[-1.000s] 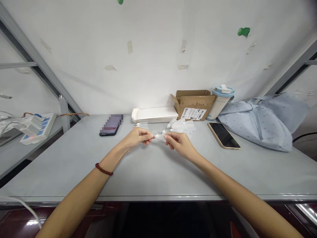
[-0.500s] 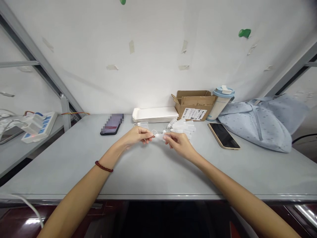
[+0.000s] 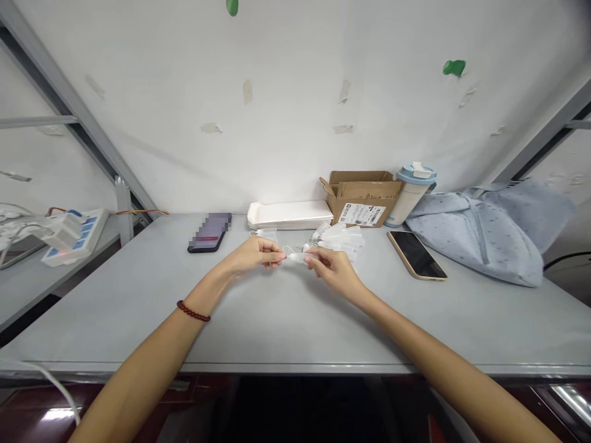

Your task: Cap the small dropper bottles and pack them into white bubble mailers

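Observation:
My left hand (image 3: pixel 253 255) and my right hand (image 3: pixel 333 270) meet over the middle of the grey table (image 3: pixel 286 314), both pinched on a small clear plastic piece (image 3: pixel 294 255) held between their fingertips. A red bead bracelet circles my left wrist. Just behind my right hand lies a small heap of similar clear plastic pieces (image 3: pixel 339 237), and one more clear piece (image 3: pixel 265 234) lies behind my left hand.
A stack of white flat packs (image 3: pixel 290 215), an open cardboard box (image 3: pixel 362 197) and a lidded cup (image 3: pixel 410 194) line the wall. A dark phone (image 3: pixel 209 232) lies left, another phone (image 3: pixel 417 255) right, beside a light-blue bag (image 3: pixel 489 231). A power strip (image 3: pixel 74 234) sits far left.
Both hands have stayed pinched together on the clear piece, with only slight shifts of the fingers; the camera view has tilted a little.

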Available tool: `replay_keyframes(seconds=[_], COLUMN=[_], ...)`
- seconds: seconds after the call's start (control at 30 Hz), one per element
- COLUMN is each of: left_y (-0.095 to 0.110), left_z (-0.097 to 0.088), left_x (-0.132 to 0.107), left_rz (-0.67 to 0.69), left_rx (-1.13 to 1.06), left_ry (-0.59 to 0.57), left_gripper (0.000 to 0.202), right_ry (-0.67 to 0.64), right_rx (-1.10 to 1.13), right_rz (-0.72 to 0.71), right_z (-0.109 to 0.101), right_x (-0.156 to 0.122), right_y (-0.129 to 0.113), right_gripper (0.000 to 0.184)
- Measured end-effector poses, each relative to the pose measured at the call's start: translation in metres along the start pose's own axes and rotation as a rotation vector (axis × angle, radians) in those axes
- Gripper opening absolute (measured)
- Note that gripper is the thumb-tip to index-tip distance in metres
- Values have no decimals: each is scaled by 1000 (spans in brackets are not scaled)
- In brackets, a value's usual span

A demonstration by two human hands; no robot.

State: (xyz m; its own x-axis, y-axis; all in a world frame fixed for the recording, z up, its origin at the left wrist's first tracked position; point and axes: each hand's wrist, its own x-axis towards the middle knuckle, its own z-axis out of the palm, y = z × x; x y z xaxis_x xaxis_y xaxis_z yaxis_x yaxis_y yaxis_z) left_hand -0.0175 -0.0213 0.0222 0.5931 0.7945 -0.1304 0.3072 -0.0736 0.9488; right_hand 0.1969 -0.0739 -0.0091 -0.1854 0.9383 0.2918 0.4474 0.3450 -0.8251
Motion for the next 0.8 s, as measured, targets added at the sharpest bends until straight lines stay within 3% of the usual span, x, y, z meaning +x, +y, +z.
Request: replay_keyframes(seconds=[0.37,0.57,0.8], left_y=[0,0,0], left_z=[2,-9,-39], left_x=[0,-1,-7], left_rz=[-21,-51,-180], left_rx=[51,104,245], left_ry=[-47,-59,-18], left_gripper=[21,22,20], right_ry=[48,-16,-156], right_rx=[-97,-116,-645], right_rz=[-72,-58,-62], right_z=[3,1,-4], right_x=[1,5,3], right_y=[8,11,12], right_gripper=[21,26,30])
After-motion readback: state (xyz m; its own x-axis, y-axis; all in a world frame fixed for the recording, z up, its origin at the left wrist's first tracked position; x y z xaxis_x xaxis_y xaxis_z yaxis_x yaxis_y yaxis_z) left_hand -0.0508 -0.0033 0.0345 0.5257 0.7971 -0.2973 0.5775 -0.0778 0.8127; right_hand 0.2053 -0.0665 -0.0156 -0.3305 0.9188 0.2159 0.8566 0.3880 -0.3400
